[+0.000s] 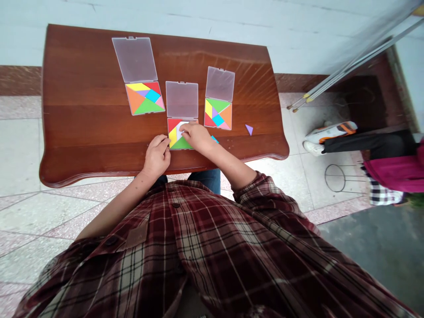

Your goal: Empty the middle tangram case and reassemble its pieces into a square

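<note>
The middle tangram case (182, 100) lies with its clear lid folded back. Its tray shows a red piece (174, 122), a yellow piece (172, 135) and a green triangle (181, 143). My left hand (157, 155) has its fingers curled together against the tray's left edge. Over the tray, my right hand (197, 136) is closed in a pinch at a pale gap; whatever it pinches is hidden. My right hand and wrist cover the tray's right part. A blue piece (214, 139) shows just beyond my right wrist. Further right lies a loose purple triangle (249, 129).
Two more open tangram cases hold coloured pieces: the left case (145, 98) and the right case (218, 113). All rest on a brown wooden table (82, 132) against a wall. On the right are a person's leg (347, 145), metal poles (326, 86) and a wire ring stand (335, 178).
</note>
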The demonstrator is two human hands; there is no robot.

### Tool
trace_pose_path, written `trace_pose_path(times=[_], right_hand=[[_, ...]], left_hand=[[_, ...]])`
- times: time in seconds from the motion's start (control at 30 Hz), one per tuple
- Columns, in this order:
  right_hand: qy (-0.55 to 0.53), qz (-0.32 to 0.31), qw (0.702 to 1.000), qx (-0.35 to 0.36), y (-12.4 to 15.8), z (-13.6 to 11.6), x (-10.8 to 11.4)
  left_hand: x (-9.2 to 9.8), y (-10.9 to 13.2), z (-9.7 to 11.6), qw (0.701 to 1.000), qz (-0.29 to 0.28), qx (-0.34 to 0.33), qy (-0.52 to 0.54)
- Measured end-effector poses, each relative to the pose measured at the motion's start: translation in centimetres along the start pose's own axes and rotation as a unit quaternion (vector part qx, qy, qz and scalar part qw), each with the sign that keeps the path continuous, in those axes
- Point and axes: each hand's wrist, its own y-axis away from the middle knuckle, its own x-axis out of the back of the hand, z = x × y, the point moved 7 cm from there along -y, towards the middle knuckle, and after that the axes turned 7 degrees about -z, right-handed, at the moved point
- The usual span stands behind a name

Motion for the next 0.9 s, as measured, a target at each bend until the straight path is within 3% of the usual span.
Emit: trace_pose_path(times=[0.13, 0.27, 0.37, 0.47, 0.6, 0.7, 0.9], right_hand=[[0.021, -0.040, 0.999, -0.012, 0.3, -1.6, -0.9], [0.001, -0.015, 1.000, -0.005, 0.5, -1.0, -0.3], [-0.039, 0.056, 0.998, -0.002, 1.4, 1.9, 1.7], [-0.062, 0.125, 0.989, -0.044, 3.6, 6.2, 4.1], [-0.074, 0.152, 0.978, -0.125, 7.0, 11.1, 5.3], [-0.090, 0.142, 0.974, -0.152, 8.5, 12.7, 4.7], [-0.116, 0.131, 0.971, -0.165, 9.3, 13.0, 3.0]], left_hand=[[-0.1, -0.1, 0.0, 1.000, 0.000, -0.010, -0.012], [-0.1, -0.1, -0.1, 1.000, 0.003, -0.014, -0.020], [-0.2, 0.0, -0.3, 1.000, 0.002, -0.007, -0.020], [0.0, 0.0, -0.3, 1.000, 0.002, -0.003, -0.016], [0.2, -0.1, -0.3, 1.000, 0.002, -0.004, -0.011], [0.2, -0.2, -0.4, 1.000, 0.004, -0.003, -0.011], [0.3, -0.2, -0.7, 1.000, 0.000, -0.004, -0.019]])
